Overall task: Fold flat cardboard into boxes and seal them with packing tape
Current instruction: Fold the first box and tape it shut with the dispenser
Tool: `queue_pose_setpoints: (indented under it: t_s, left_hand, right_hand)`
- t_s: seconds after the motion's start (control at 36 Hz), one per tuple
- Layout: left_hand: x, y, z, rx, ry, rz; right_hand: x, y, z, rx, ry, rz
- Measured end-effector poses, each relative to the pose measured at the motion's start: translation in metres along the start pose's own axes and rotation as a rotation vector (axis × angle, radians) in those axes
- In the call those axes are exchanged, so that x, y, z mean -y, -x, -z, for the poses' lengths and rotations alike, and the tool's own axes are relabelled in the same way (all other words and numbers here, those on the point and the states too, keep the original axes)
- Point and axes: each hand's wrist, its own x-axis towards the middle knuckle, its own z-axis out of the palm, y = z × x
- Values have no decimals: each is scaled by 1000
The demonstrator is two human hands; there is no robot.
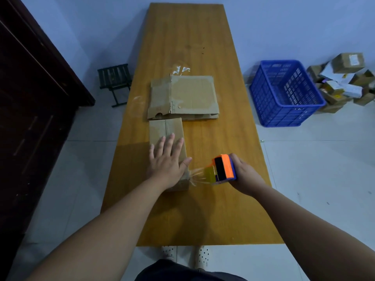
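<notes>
The left hand (167, 161) lay flat, fingers spread, pressing the closed box (166, 128) onto the table (203, 209). The right hand (245, 173) gripped the tape dispenser (223, 168), its tape (197, 175) stretched to the box's near end. Flat cardboard (188, 96) lay just behind. On the floor, a blue crate (284, 110) stood beside piled parcels (343, 82).

A long wooden table (223, 122) is seen lengthwise. A stack of flat cardboard (192, 94) is laid about midway along it, nearer the left edge than the right. A box (162, 128) is set just in front of the stack, close against its near left corner, with its length run toward the near edge. A clear tape scrap (180, 69) is found just behind the stack's far edge. A second, fainter clear scrap (138, 102) is seen at the left edge, beside the stack. A few dark specks (203, 50) are marked toward the far end.
</notes>
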Motion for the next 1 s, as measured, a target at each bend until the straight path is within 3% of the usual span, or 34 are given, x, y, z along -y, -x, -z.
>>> queue_pose_setpoints:
  t_s: [0.36,0.53,0.64,0.75,0.92,1.0]
  left_hand:
    - [-4,1,3,15,-5,10]
    - [-4,2,4,0,-8,7]
    - [-4,2,4,-12,-2,5]
    - [-4,2,4,-20,13,-3]
    - [-4,2,3,-23,14,-7]
    - [-5,3,5,-29,15,-10]
  right_hand:
    - [2,-8,-17,101,411,-27]
    - [9,-18,-11,103,732,100]
    - [18,-23,6,174,822,148]
    - [29,-23,23,295,816,188]
    - [55,-27,44,386,619,51]
    - [65,-37,48,416,632,24]
